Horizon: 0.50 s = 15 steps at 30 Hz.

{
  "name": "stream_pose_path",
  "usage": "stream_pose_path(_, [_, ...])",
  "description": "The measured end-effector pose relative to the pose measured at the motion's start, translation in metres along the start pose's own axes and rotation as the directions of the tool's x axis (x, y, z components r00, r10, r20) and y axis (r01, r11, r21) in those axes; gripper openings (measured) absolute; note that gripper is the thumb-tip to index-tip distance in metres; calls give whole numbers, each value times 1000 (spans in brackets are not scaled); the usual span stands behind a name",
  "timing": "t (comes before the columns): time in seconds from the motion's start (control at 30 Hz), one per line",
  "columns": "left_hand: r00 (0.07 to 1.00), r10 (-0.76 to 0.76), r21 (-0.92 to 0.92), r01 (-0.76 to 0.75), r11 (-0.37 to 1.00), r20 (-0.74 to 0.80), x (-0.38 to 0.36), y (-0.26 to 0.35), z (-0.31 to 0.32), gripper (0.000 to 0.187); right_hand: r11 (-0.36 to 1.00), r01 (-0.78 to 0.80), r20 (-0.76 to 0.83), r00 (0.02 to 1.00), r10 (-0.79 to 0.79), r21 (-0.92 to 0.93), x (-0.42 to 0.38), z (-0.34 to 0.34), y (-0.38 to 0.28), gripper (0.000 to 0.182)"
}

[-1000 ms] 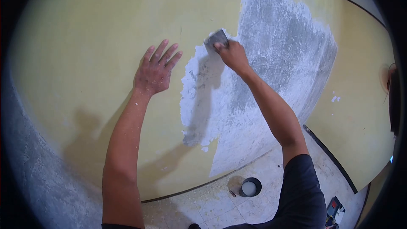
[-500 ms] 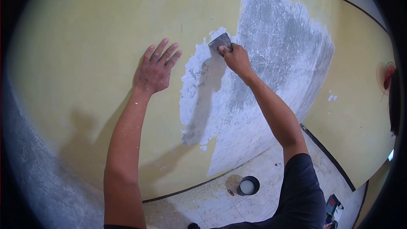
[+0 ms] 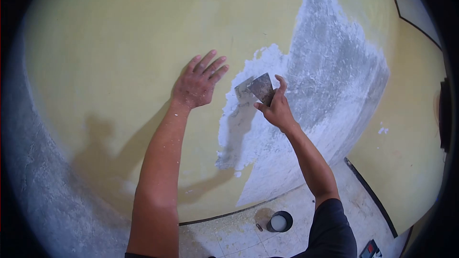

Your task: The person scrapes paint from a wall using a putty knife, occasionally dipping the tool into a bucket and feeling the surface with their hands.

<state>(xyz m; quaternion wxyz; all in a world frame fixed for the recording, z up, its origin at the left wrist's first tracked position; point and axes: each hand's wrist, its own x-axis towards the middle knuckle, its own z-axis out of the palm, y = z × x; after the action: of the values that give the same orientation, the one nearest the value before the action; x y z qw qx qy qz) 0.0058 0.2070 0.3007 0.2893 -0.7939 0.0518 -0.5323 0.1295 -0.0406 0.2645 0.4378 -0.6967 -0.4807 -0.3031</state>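
Note:
My right hand (image 3: 278, 107) grips a putty knife (image 3: 262, 88) with a wide, stained metal blade; the index finger points up along its side. The blade is over the scraped patch (image 3: 330, 67) of the wall, where grey and white show through the yellow paint. A shadow falls apart from the blade to its left, so the blade seems lifted off the surface. My left hand (image 3: 196, 83) lies on the yellow wall (image 3: 119, 33), left of the patch, fingers spread and flecked with white bits. The handle is mostly hidden in my right hand.
A dark bucket (image 3: 279, 221) with whitish liquid stands on the dusty tiled floor (image 3: 239, 241) below. Beside it lies a small reddish object (image 3: 259, 227). At lower right is a red and dark item (image 3: 370, 248). Dark skirting (image 3: 373, 196) edges the right wall.
The putty knife has moved down from the patch's upper left edge and come away from it. My right index finger has straightened. My left hand stays on the wall; the view has shifted.

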Motion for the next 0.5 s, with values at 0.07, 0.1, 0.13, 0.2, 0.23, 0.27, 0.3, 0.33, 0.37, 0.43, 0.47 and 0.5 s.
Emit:
stream_pose_path(0.07, [1000,-10,29,9,1000,12,0,0,0,52,983,172,-34,984,-174,-60,4,6,-5,70])
stream_pose_path(0.1, [1000,-12,23,12,1000,11,0,0,0,52,980,64,-6,998,-66,-187,7,5,-14,74])
stream_pose_path(0.13, [1000,-11,14,11,1000,12,-1,0,1,52,948,-45,6,999,49,-315,8,5,-19,78])
stream_pose_path(0.2, [1000,-8,35,7,999,19,-1,0,2,50,931,18,-56,998,-41,-364,11,6,-14,75])
stream_pose_path(0.23, [1000,-2,54,1,999,19,-1,0,2,49,893,-23,-39,999,6,-449,13,5,-13,71])
stream_pose_path(0.27, [1000,-2,54,1,999,19,-1,0,2,49,846,-61,-30,998,54,-530,14,5,-14,67])
stream_pose_path(0.3, [1000,-11,34,10,999,17,-1,0,1,51,854,-85,-31,996,80,-514,14,7,-11,62])
stream_pose_path(0.33, [1000,-19,13,19,1000,13,-1,1,1,52,853,-87,-34,996,82,-515,10,10,-4,62])
stream_pose_path(0.37, [1000,-16,12,16,1000,10,-1,1,1,52,851,-86,-15,996,92,-518,5,14,2,61])
stream_pose_path(0.43, [1000,-22,6,22,1000,3,-1,1,2,53,849,-118,12,989,144,-515,-3,20,11,57])
stream_pose_path(0.47, [1000,-19,6,19,1000,-1,-2,1,2,53,848,-119,7,990,143,-516,1,19,6,57])
stream_pose_path(0.5, [1000,-19,12,19,1000,3,-2,1,2,52,855,-116,1,991,136,-506,5,17,1,57])
